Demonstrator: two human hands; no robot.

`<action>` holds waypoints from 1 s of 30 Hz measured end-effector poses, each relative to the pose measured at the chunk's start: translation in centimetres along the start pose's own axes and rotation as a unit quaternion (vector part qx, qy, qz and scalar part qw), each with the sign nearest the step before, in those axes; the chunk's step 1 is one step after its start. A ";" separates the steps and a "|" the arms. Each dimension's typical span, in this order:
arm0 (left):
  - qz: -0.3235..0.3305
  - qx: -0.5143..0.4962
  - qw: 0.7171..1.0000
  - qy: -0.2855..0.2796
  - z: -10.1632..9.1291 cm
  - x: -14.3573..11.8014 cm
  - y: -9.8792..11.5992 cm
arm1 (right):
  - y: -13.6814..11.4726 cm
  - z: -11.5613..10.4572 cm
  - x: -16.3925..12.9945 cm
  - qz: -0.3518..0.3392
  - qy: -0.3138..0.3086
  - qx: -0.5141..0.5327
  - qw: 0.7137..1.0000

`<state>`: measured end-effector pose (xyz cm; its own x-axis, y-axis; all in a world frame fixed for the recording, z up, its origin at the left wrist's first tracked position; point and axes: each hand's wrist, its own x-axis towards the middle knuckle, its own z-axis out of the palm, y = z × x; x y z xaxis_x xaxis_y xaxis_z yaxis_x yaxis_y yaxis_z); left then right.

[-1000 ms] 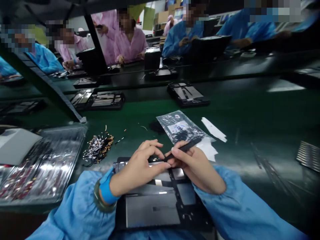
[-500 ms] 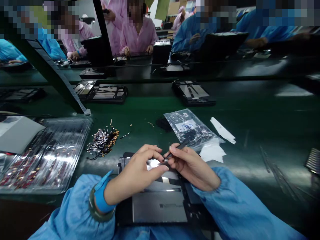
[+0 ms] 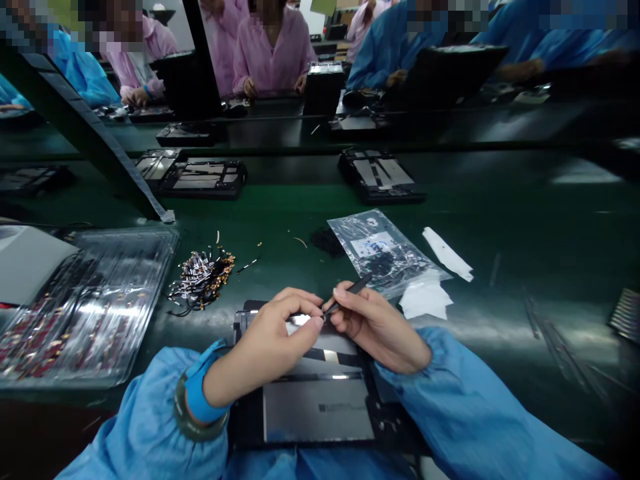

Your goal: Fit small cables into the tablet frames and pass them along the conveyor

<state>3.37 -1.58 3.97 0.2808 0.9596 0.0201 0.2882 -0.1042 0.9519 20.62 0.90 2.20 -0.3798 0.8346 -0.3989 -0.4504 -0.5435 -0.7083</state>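
The right hand (image 3: 377, 327) pinches a thin black tool (image 3: 350, 291) between thumb and forefinger, its tip angled down toward the upper edge of an opened tablet (image 3: 313, 393) that lies flat on the green desk (image 3: 500, 227), just in front of the person. The left hand (image 3: 273, 340), wearing a blue wrist strap (image 3: 197, 393), curls over the same edge, thumb and forefinger pressed together right beside the tool's tip; whatever they pinch is too small to make out. Just beyond the hands lies a clear plastic bag (image 3: 383, 250) with white paper scraps (image 3: 425, 297) beside it. A heap of small flex cables (image 3: 200, 280) sits to the left, near a clear plastic tray (image 3: 90, 307).
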 end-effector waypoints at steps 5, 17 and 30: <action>-0.005 -0.007 1.000 -0.008 0.0 -0.1 -0.2 | 0.2 -0.1 0.3 -0.002 -0.008 0.004 1.000; -0.022 -0.031 0.999 -0.020 0.1 -0.1 -0.3 | 0.3 -0.3 0.4 -0.015 -0.022 0.009 1.000; -0.016 -0.008 1.000 -0.004 0.2 -0.1 -0.1 | 0.5 -0.1 0.2 -0.019 -0.014 -0.012 1.000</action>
<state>3.49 -1.75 3.83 0.2786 0.9603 -0.0128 0.2820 -0.0690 0.9569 20.45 0.78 1.75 -0.3857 0.8513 -0.3556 -0.4453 -0.5093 -0.7364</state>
